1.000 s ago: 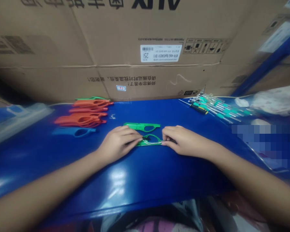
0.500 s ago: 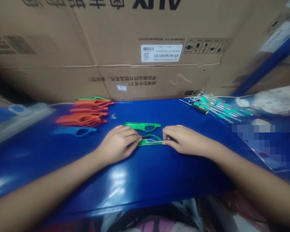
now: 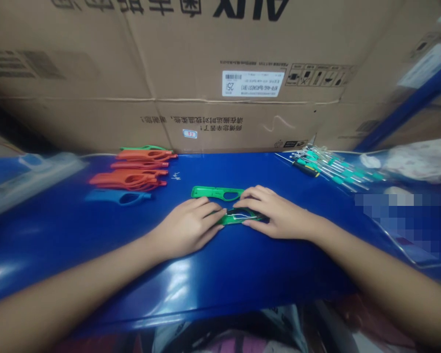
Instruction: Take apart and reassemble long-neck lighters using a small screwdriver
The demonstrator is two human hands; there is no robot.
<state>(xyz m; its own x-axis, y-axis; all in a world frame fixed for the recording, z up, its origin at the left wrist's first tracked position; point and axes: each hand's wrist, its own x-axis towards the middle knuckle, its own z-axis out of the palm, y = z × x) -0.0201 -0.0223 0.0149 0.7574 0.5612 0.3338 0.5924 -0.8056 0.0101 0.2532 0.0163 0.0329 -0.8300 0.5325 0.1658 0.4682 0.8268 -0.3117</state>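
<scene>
A green plastic casing half (image 3: pixel 228 220), shaped like a stick lighter's handle, lies on the blue table with a white wire and a dark part in it. My left hand (image 3: pixel 193 226) is closed on its left end, thumb and fingers at the edges. Over its right end my right hand (image 3: pixel 279 213) is curled, thumb at the near edge and fingers at the far one. Both hands hide much of the casing. Just behind, a second green casing half (image 3: pixel 211 191) lies open side up, its right tip behind my right fingers.
Orange casings (image 3: pixel 132 179) and a blue casing (image 3: pixel 119 197) lie at the left, beside small pale pieces (image 3: pixel 175 176). At the back right are metal rods with teal parts (image 3: pixel 329 164) and a black-yellow screwdriver (image 3: pixel 305 169). A large cardboard box (image 3: pixel 191 59) walls the back.
My right hand has gone from pinching at the casing's right tip to gripping around its right end. My left hand and the casing have shifted slightly right in view.
</scene>
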